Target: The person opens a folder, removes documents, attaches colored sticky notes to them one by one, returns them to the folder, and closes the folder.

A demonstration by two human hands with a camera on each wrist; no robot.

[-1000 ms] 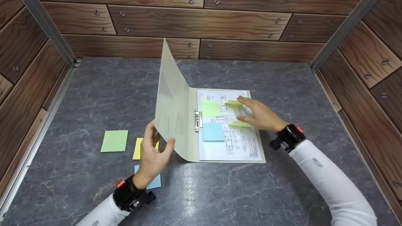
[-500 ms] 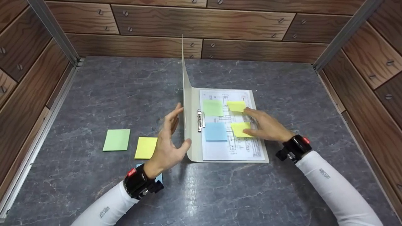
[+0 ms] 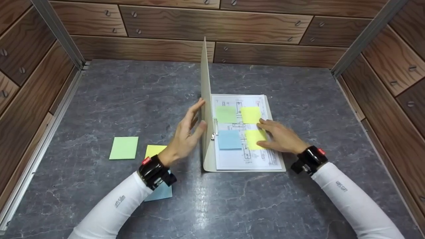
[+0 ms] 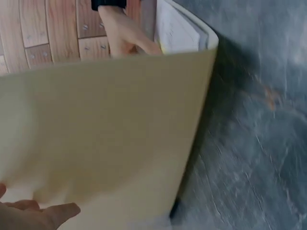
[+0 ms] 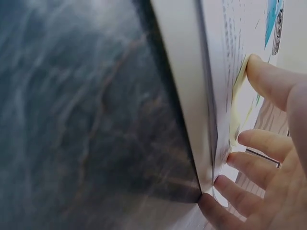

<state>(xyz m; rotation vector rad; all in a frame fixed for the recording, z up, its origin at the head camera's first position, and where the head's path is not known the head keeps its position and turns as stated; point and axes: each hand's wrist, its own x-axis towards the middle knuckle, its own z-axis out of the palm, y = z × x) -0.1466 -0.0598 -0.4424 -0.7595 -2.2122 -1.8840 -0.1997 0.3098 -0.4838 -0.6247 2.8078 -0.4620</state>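
Note:
A folder's pale cover (image 3: 206,79) stands upright at its spine. My left hand (image 3: 186,134) touches the outside of that cover with fingers extended; the left wrist view shows its fingertips at the board. Inside lie printed drawing sheets (image 3: 232,162) beside a metal clip (image 3: 214,129), which the cover partly hides. On the top sheet are a green sticky note (image 3: 226,114), a blue sticky note (image 3: 229,140) and two yellow sticky notes, an upper one (image 3: 250,115) and a lower one (image 3: 255,138). My right hand (image 3: 282,136) rests on the yellow notes' right edges, fingers spread.
Left of the folder lie a green sticky-note pad (image 3: 124,148), a yellow pad (image 3: 154,150) and a blue pad (image 3: 160,193); my left arm partly covers the last two. Wood-patterned walls (image 3: 212,26) enclose the dark marbled table (image 3: 99,99) at the back and sides.
The cover has swung rightward from leaning left to upright. My left hand has followed it, going from its lower corner to its outer face. The lifted yellow notes now lie flat under my right fingers.

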